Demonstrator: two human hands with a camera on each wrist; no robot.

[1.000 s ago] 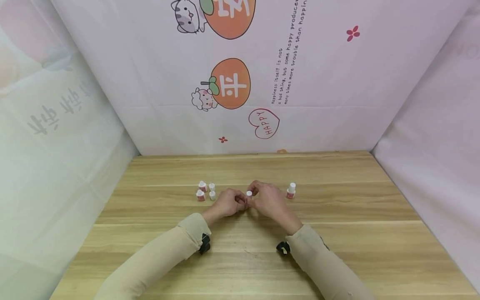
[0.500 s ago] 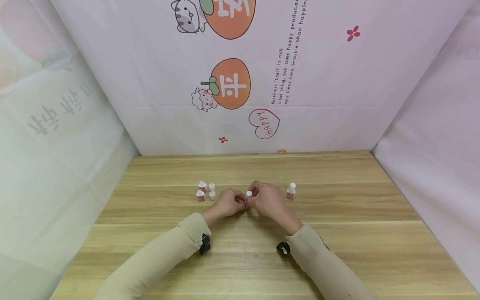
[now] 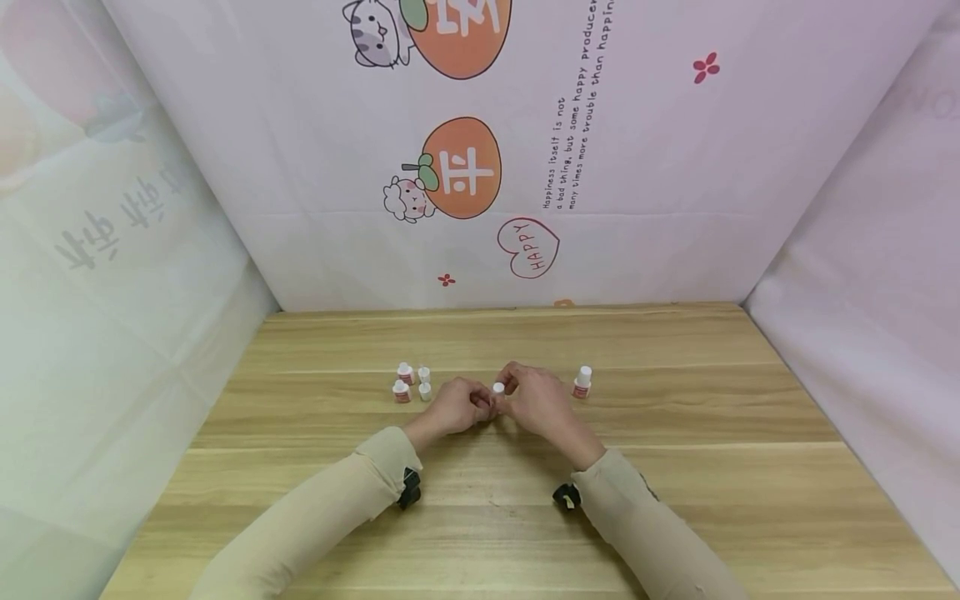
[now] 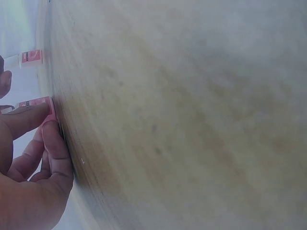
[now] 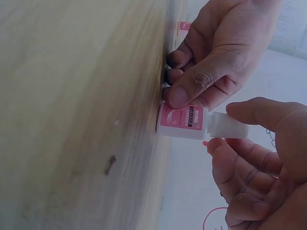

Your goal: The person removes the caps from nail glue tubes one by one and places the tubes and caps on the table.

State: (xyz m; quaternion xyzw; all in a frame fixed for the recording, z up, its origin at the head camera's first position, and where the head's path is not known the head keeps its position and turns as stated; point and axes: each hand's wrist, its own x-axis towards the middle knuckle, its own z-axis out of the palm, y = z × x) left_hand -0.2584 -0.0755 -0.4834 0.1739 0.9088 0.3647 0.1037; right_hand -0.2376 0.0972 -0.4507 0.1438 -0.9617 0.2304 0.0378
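Observation:
Between both hands, a small white glue bottle (image 5: 180, 123) with a pink label stands upright on the wooden table. My left hand (image 3: 456, 404) pinches its body low down, thumb on the label in the right wrist view. My right hand (image 3: 534, 398) grips the white cap (image 5: 229, 125) at the neck, thumb on one side and fingers on the other. A short strip of neck shows below the cap. In the left wrist view the bottle is partly hidden behind my left fingers (image 4: 57, 148).
Left of the hands stand two small bottles without their tall caps, a rear one (image 3: 406, 373) and a front one (image 3: 402, 392). Beside them are two white caps, one behind (image 3: 423, 375) and one in front (image 3: 425, 392). A capped bottle (image 3: 582, 382) stands to the right.

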